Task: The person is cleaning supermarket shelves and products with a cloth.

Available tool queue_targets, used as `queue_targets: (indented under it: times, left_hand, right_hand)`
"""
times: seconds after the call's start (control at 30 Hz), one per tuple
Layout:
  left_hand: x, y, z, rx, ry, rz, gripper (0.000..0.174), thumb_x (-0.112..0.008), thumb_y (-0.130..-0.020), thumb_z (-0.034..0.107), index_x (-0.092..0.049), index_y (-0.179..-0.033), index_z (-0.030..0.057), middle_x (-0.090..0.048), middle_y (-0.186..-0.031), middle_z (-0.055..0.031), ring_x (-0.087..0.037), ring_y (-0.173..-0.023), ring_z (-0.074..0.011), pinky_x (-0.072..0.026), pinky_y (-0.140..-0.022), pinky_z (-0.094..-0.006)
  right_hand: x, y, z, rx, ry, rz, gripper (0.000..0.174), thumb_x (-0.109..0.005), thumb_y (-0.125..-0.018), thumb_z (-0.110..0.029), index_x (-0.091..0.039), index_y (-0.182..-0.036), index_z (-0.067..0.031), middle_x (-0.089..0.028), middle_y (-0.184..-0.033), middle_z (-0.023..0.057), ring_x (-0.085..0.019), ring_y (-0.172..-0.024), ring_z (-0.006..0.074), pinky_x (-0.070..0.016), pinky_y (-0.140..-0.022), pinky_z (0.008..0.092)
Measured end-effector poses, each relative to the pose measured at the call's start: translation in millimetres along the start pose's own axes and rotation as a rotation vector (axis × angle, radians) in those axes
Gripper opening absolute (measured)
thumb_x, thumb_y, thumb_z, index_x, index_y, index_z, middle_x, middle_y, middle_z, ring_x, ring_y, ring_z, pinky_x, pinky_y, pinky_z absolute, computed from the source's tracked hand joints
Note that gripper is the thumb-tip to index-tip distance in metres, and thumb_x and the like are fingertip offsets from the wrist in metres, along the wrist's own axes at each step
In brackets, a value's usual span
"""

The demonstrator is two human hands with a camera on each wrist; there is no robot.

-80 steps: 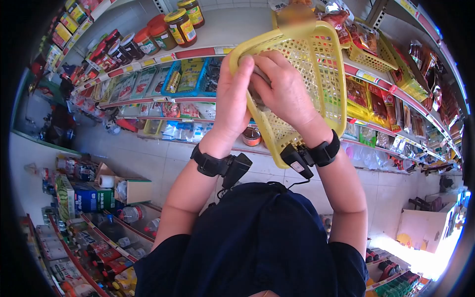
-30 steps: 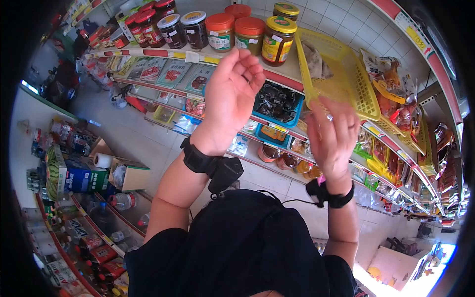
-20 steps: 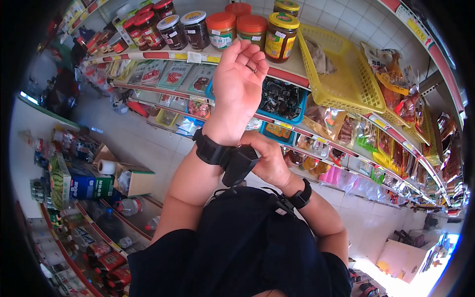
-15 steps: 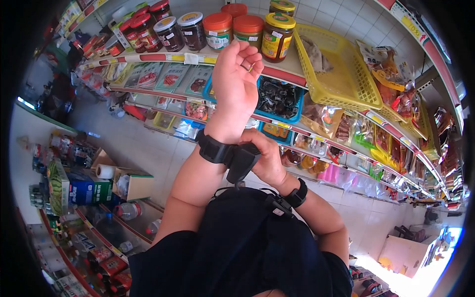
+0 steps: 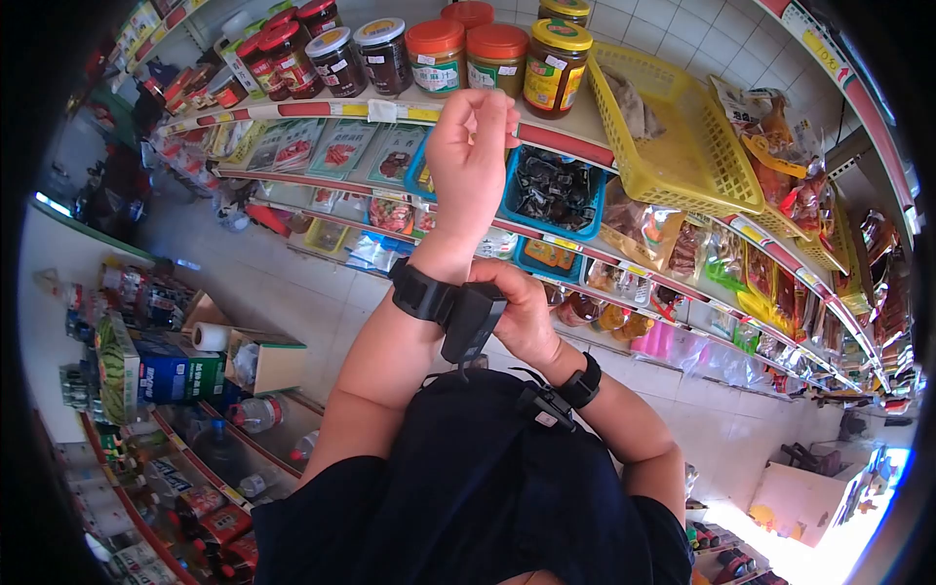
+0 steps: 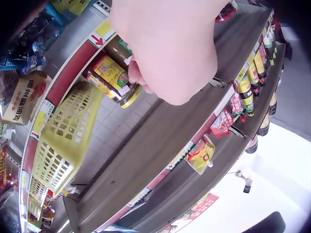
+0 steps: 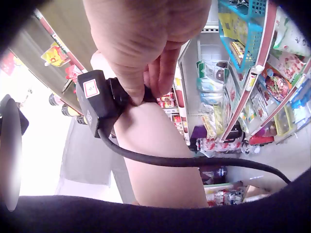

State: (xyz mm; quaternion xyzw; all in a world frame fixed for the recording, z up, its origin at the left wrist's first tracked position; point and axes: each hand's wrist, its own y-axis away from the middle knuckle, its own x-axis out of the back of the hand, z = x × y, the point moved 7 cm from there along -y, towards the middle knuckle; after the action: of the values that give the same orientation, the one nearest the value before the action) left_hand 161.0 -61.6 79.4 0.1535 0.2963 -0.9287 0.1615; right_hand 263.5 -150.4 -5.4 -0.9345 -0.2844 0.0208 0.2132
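Observation:
My left hand (image 5: 471, 161) is raised in front of the shelf, palm turned inward, fingers loosely curled and holding nothing. Around its wrist runs a black strap (image 5: 419, 292) carrying a boxy black camera (image 7: 97, 97). At that wrist, my right hand (image 5: 522, 310) pinches the strap between thumb and fingers, seen close in the right wrist view. Beyond the hands, a yellow plastic basket (image 5: 673, 193) sits tilted on the upper shelf with a crumpled grey cloth (image 5: 636, 105) inside. Left of the basket stands a yellow-lidded jar (image 5: 556, 68).
More jars (image 5: 336, 63) line the upper shelf. Lower down are a blue basket (image 5: 561, 232) of dark small packets and flat packets (image 5: 341, 151). Bagged foods (image 5: 780, 146) hang over the right side. Behind on the left are boxes (image 5: 175, 370) and bottles. A black cable (image 7: 194, 162) trails from the wrist camera.
Earlier both hands were at the yellow basket's rim; it now rests on the shelf. My right hand came across to the left wrist strap, and my left fingers have turned and curled slightly more.

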Motion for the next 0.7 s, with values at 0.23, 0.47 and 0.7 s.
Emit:
queue_targets:
  times: [0.23, 0.47, 0.7]
  left_hand:
    - [-11, 6, 28, -0.48, -0.654, -0.104, 0.007, -0.066, -0.089, 0.007, -0.06, -0.088, 0.004, -0.06, -0.075, -0.0082, -0.059, -0.064, -0.02, -0.0497, -0.058, -0.0309]
    - [-33, 20, 45, -0.825, -0.933, -0.263, 0.014, -0.07, -0.081, 0.003, -0.063, -0.093, 0.0061, -0.062, -0.082, -0.0082, -0.061, -0.07, -0.0273, -0.048, -0.059, -0.0342]
    - [-34, 21, 39, -0.833, -0.915, -0.285, 0.01, -0.069, -0.085, 0.009, -0.063, -0.093, 0.0063, -0.063, -0.081, -0.0068, -0.062, -0.073, -0.0257, -0.0488, -0.065, -0.0323]
  right_hand:
    - [-5, 2, 12, -0.017, -0.062, 0.03, 0.031, -0.078, -0.078, -0.007, -0.062, -0.103, -0.0029, -0.066, -0.099, 0.0031, -0.062, -0.09, 0.0127, -0.0499, -0.081, 0.0277]
    - [-6, 5, 20, 0.004, -0.045, 0.063, 0.028, -0.07, -0.08, 0.002, -0.06, -0.106, -0.0025, -0.066, -0.098, 0.0053, -0.063, -0.09, 0.0138, -0.0509, -0.08, 0.0284]
    - [-3, 5, 19, -0.009, -0.022, 0.038, 0.03, -0.071, -0.079, 0.002, -0.06, -0.107, -0.0024, -0.065, -0.098, 0.0066, -0.065, -0.089, 0.0153, -0.052, -0.079, 0.0292]
